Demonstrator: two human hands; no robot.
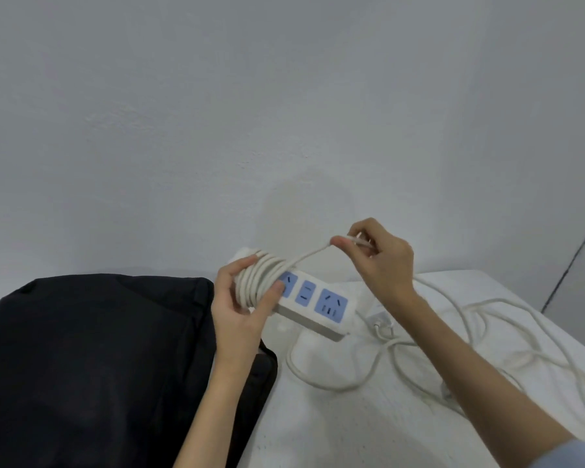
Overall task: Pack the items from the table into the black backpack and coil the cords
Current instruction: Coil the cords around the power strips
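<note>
My left hand (242,307) fingers (271,293) grip power strip (313,307) at wrapped end, above worktop (368,427). Right hand (379,261) fingers pinch cord (304,256), taut. Loose cord loops on worktop; black backpack (98,359) left.

1. The power strip (313,307) has a white body, and its socket panels are light blue with small dark slots.
2. The cord (358,383) is off-white, both in the turns wound on the strip and in the loose loops on the table.
3. The backpack (98,366) is plain black, without any pattern.
4. The table (352,434) is white with faint small specks.
5. The wall (217,113) is pale grey-white.
6. The sleeve (574,456) at the right arm is light blue.
</note>
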